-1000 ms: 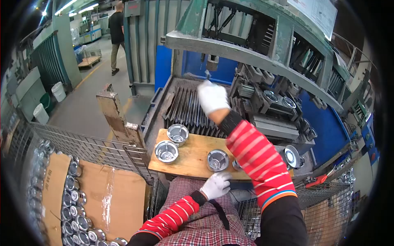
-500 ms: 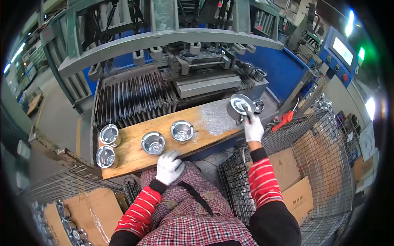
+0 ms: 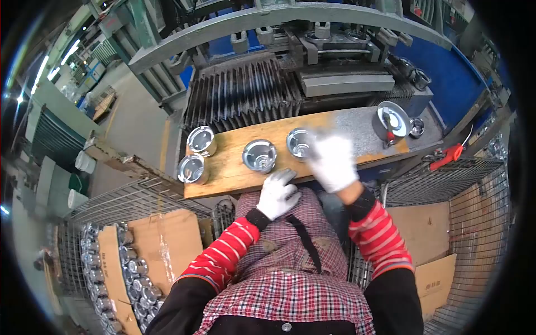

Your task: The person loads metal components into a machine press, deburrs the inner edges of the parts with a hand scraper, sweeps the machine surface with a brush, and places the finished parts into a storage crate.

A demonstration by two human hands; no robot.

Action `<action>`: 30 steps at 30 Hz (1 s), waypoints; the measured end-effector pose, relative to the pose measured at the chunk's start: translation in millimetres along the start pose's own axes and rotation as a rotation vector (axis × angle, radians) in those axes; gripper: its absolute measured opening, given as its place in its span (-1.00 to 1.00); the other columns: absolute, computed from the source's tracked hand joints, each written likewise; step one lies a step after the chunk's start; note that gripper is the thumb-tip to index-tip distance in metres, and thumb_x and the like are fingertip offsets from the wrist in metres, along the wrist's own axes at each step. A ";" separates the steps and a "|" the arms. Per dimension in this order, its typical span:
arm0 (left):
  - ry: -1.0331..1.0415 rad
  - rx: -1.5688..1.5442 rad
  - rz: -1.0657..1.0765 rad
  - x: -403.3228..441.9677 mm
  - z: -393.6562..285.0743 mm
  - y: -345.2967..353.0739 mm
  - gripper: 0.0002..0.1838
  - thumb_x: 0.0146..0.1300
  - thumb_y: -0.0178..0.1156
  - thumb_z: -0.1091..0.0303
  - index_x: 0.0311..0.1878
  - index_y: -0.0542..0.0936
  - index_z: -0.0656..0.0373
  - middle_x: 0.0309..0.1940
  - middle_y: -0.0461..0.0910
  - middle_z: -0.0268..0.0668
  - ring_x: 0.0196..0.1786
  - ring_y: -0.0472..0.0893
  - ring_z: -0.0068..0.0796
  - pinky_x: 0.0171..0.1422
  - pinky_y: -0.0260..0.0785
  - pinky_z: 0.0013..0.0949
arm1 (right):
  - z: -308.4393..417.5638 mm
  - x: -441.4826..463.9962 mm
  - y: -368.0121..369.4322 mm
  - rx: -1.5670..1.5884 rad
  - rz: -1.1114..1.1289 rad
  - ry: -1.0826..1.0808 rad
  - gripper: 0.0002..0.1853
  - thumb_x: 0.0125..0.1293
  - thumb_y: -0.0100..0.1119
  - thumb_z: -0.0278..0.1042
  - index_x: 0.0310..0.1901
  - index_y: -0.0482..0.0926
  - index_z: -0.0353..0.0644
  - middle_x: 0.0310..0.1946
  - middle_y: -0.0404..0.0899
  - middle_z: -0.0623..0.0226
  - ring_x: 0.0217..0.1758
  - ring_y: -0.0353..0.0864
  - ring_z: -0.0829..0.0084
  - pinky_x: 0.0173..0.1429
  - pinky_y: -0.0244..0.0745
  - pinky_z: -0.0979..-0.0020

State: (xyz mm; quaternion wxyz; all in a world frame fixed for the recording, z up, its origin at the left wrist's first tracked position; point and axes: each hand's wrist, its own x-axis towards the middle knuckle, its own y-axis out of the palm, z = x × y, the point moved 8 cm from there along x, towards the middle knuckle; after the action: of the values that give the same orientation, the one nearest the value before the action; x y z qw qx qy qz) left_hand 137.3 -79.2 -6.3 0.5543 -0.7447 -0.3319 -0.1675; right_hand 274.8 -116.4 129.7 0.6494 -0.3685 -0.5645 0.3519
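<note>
Head view: four metal cups, mouths up on the table (image 3: 223,180), probably so their insides stay visible.
Paired cups: two (image 3: 201,140) (image 3: 192,168) close together at the table's left end, likely to leave working room beside them.
Middle cup (image 3: 259,156): near the table's front edge, just beyond the left hand (image 3: 277,195); fingers loosely apart, nothing seen between them, perhaps resting ready; contact unclear.
Right-hand cup (image 3: 300,143): partly behind the blurred right hand (image 3: 334,163); cannot tell whether that hand is spread, pinching or touching it.
Grey dish (image 3: 392,120): towards the table's right end, a red-tipped tool (image 3: 390,134) in it, presumably kept within reach.
Wire baskets (image 3: 474,184) (image 3: 142,195): below the table, either side.
</note>
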 end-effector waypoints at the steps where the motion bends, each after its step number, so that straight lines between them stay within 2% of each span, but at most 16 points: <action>1: 0.009 0.005 0.028 0.6 -1.5 -2.0 -0.77 -0.03 0.50 0.25 -0.34 0.66 0.06 0.18 0.64 -0.11 0.29 0.57 0.05 0.32 0.42 0.07 | 28.4 7.5 20.0 -0.043 0.004 -0.084 -0.37 0.27 0.22 -0.28 0.42 0.46 -0.09 -0.09 0.68 0.11 0.00 0.66 0.12 0.12 0.48 -0.01; 2: 0.018 0.009 0.084 -0.5 -1.3 -0.5 -0.77 -0.02 0.48 0.26 -0.32 0.66 0.11 0.19 0.63 -0.08 0.29 0.56 0.07 0.32 0.43 0.08 | 25.9 10.0 71.8 -0.133 -0.092 -0.188 -0.37 0.34 0.14 -0.30 0.47 0.40 -0.09 -0.13 0.69 0.10 -0.08 0.71 0.16 0.03 0.55 0.07; 5: -0.065 -0.032 0.034 -17.9 -10.4 -21.4 -0.80 0.08 0.44 0.31 -0.25 0.66 0.13 0.14 0.64 -0.07 0.26 0.60 0.07 0.39 0.42 0.06 | 28.7 24.4 102.8 -0.094 0.152 -0.136 -0.47 0.44 0.06 -0.27 0.43 0.44 -0.09 -0.31 0.70 0.11 -0.34 0.75 0.17 -0.25 0.62 0.11; 7: -0.063 -0.041 -0.088 -43.7 -24.2 -45.9 -0.76 0.04 0.47 0.37 -0.21 0.66 0.12 0.06 0.67 -0.07 0.17 0.65 0.04 0.27 0.52 0.04 | 54.6 24.1 114.0 -0.092 0.195 -0.191 -0.65 0.48 0.08 -0.16 0.21 0.62 0.03 -0.36 0.72 0.22 -0.33 0.76 0.15 -0.25 0.63 0.04; 8: -0.053 -0.035 -0.052 -57.4 -27.2 -43.8 -0.77 0.04 0.46 0.38 -0.22 0.66 0.12 0.06 0.67 -0.06 0.16 0.66 0.04 0.24 0.54 0.03 | 65.9 19.6 118.2 -0.051 0.056 -0.210 -0.77 0.42 0.14 -0.17 -0.05 0.74 0.04 -0.43 0.69 0.22 -0.41 0.74 0.17 -0.36 0.61 0.11; 10: -0.089 -0.046 0.104 -76.0 -23.9 -30.7 -0.80 0.05 0.45 0.40 -0.25 0.66 0.14 0.04 0.67 -0.06 0.10 0.67 0.04 0.18 0.55 0.00 | 65.3 28.2 113.2 -0.069 0.179 -0.135 -0.79 0.30 0.29 -0.13 -0.29 0.78 -0.06 -0.44 0.71 0.19 -0.37 0.77 0.19 -0.30 0.64 0.10; 11: -0.135 -0.061 0.228 -81.9 -18.7 -17.5 -0.81 0.05 0.44 0.41 -0.27 0.67 0.16 0.02 0.68 -0.05 0.07 0.67 0.05 0.16 0.55 -0.02 | 60.5 23.3 86.0 0.054 0.088 -0.079 -0.80 0.21 0.33 -0.16 -0.38 0.76 -0.10 -0.44 0.71 0.16 -0.36 0.78 0.18 -0.28 0.65 0.15; 14: -0.119 -0.123 0.126 -79.4 -28.4 -19.4 -0.86 0.08 0.43 0.48 -0.27 0.68 0.18 0.00 0.70 -0.04 0.00 0.69 0.04 0.14 0.55 -0.06 | 23.6 -34.6 77.8 0.122 -0.333 0.166 -0.94 0.17 0.28 -0.30 -0.35 0.66 -0.03 -0.46 0.61 0.20 -0.28 0.72 0.16 -0.20 0.61 0.09; 16: -0.173 -0.125 0.114 -90.2 -20.3 -10.7 -0.87 0.12 0.42 0.52 -0.25 0.71 0.18 0.05 0.71 -0.06 0.03 0.71 -0.01 0.17 0.55 -0.10 | -10.6 -116.7 40.0 0.287 -0.514 0.425 -0.78 0.20 0.29 -0.31 -0.11 0.74 0.10 -0.34 0.63 0.28 -0.18 0.71 0.24 -0.13 0.65 0.18; 18: -0.299 -0.187 0.193 -105.1 -9.3 3.2 -0.90 0.18 0.41 0.52 -0.23 0.73 0.20 0.09 0.72 -0.09 0.12 0.71 -0.11 0.26 0.53 -0.16 | -49.8 -211.3 29.2 0.268 -0.504 0.681 -0.57 0.21 0.39 -0.30 0.16 0.74 0.15 -0.09 0.72 0.23 -0.05 0.77 0.24 0.00 0.73 0.27; 19: -0.319 -0.181 0.206 -114.7 -1.6 12.3 -0.92 0.21 0.39 0.52 -0.23 0.73 0.22 0.06 0.73 -0.10 0.15 0.70 -0.13 0.28 0.51 -0.20 | -71.7 -255.9 22.3 0.102 -0.455 0.743 -0.58 0.20 0.40 -0.33 0.13 0.75 0.12 -0.10 0.72 0.25 -0.03 0.77 0.28 0.05 0.72 0.30; 21: -0.490 -0.220 0.268 -138.6 23.5 28.5 -0.92 0.21 0.38 0.52 -0.22 0.72 0.24 0.04 0.73 -0.09 0.17 0.69 -0.13 0.29 0.49 -0.19 | -128.1 -366.1 27.3 0.291 -0.502 1.007 -0.56 0.17 0.41 -0.38 0.14 0.74 0.07 -0.11 0.69 0.24 -0.07 0.71 0.25 0.07 0.66 0.33; 22: -0.511 -0.227 0.282 -143.2 30.3 36.4 -0.92 0.21 0.38 0.52 -0.23 0.72 0.25 0.04 0.73 -0.08 0.16 0.69 -0.12 0.30 0.48 -0.20 | -144.2 -403.4 -1.9 0.015 -0.370 1.027 -0.59 0.19 0.33 -0.44 0.10 0.75 0.08 -0.08 0.69 0.21 -0.03 0.69 0.20 0.07 0.65 0.27; 23: -0.536 -0.227 0.288 -147.2 37.1 42.3 -0.92 0.21 0.37 0.53 -0.23 0.71 0.26 0.04 0.73 -0.07 0.15 0.69 -0.11 0.30 0.47 -0.20 | -176.5 -462.1 14.2 -0.107 -0.109 1.290 -0.63 0.24 0.21 -0.46 0.04 0.76 0.13 -0.08 0.68 0.17 -0.01 0.69 0.14 0.07 0.64 0.20; 25: -0.551 -0.179 0.307 -150.6 46.7 48.3 -0.92 0.21 0.37 0.52 -0.22 0.71 0.28 0.04 0.72 -0.06 0.14 0.69 -0.10 0.30 0.46 -0.21 | -212.6 -557.9 24.1 -0.270 -0.065 1.400 -0.71 0.29 0.14 -0.36 -0.05 0.78 0.15 -0.16 0.70 0.09 -0.03 0.70 0.05 0.05 0.64 0.10; 30: -0.438 0.023 0.371 -131.0 32.8 51.4 -0.90 0.20 0.40 0.47 -0.22 0.72 0.22 0.05 0.72 -0.07 0.13 0.71 -0.10 0.25 0.51 -0.22 | -290.9 -717.6 151.8 -0.261 0.387 1.543 -0.69 0.35 0.05 -0.29 -0.14 0.81 -0.13 -0.16 0.77 0.00 -0.10 0.78 0.03 0.02 0.62 0.00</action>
State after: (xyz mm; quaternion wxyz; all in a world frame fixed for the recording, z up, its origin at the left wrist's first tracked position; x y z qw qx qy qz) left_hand 73.6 -97.5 -134.8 0.4988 -0.8049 -0.3036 0.1056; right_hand 474.8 -693.6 -369.8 0.7355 -0.6718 0.0801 0.0357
